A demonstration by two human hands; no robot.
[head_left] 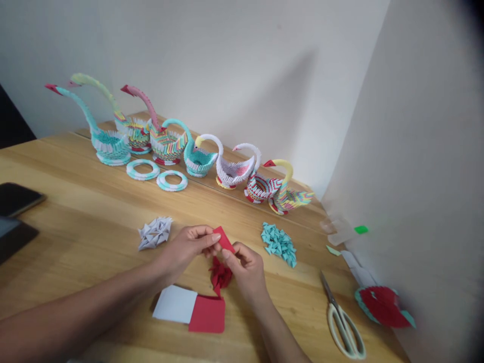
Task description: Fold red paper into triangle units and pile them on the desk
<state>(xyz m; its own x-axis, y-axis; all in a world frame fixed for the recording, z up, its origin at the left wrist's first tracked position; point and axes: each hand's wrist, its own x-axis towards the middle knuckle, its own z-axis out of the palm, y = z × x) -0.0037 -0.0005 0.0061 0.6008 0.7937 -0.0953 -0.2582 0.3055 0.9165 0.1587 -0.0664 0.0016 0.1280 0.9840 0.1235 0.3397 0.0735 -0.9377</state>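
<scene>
Between my two hands is a small folded strip of red paper [224, 239]. My left hand [196, 243] pinches its left end, thumb on top. The other end is held by my right hand [245, 264], with thumb and fingers closed on it. Just beneath lies a pile of folded red paper pieces [220, 276], partly hidden by my hands. Nearer to me are a stack of red paper [207, 313] and a stack of white paper [175, 304], side by side and touching.
Folded white pieces [155, 233] lie left, folded teal pieces [279, 244] right. Several paper swans [200, 162] line the back, with two paper rings [142, 170] before them. Scissors [342, 322] and a red-and-teal paper item [383, 306] lie right. A dark phone [18, 198] is far left.
</scene>
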